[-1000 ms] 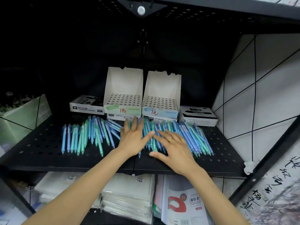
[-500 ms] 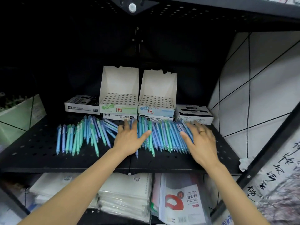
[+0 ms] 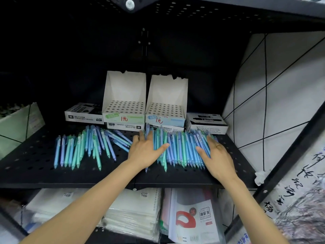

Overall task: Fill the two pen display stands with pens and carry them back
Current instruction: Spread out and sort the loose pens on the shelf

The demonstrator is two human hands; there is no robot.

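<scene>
Two white cardboard pen display stands sit at the back of the black shelf (image 3: pixel 35 166), perched on flat boxes: the green-labelled stand (image 3: pixel 124 110) on the left and the blue-labelled stand (image 3: pixel 166 111) on the right. Their hole grids hold no pens. Several blue and green pens lie on the shelf in a loose left pile (image 3: pixel 82 148) and a tighter right pile (image 3: pixel 181 148). My left hand (image 3: pixel 145 150) lies flat against the left side of the right pile. My right hand (image 3: pixel 215 155) presses flat against its right side.
Flat marker boxes lie beside the stands, one at the left (image 3: pixel 84 113) and one at the right (image 3: pixel 205 123). A shelf above hangs low. A white wall panel (image 3: pixel 274 95) closes the right side. Stacked notebooks and folders (image 3: pixel 193 219) fill the shelf below.
My right hand swept from the middle of the pens out to the right edge of the pile, then pushed inward. The right pile is now narrower and better aligned. My left hand stayed put.
</scene>
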